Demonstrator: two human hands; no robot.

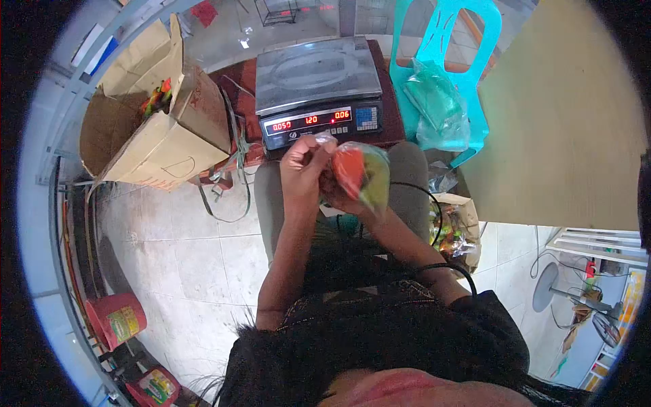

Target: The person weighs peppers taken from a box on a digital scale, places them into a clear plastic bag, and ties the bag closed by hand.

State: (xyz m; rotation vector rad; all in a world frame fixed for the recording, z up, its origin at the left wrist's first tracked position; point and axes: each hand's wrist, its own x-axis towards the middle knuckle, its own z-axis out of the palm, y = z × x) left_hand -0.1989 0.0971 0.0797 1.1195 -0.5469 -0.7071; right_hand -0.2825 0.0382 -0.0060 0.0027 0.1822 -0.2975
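Note:
A small clear plastic bag (363, 175) with red-orange and green contents is held up above my lap, in front of the scale. My left hand (302, 161) pinches the gathered top of the bag between thumb and fingers. Behind and beneath it, my right hand (349, 202) is mostly covered by the bag; its fingers do not show clearly. Just beyond both hands, a digital scale (315, 78) with a metal platform and lit red digits sits on a dark red surface. I cannot make out exactly what the contents are.
A cardboard box (193, 139) with colourful items stands at left. A turquoise chair (471, 88) at right bears green plastic bags (437, 102). Beside my right leg is another box (464, 210) of bagged items. A wooden board (556, 136) fills the right; pink bins (112, 319) stand lower left.

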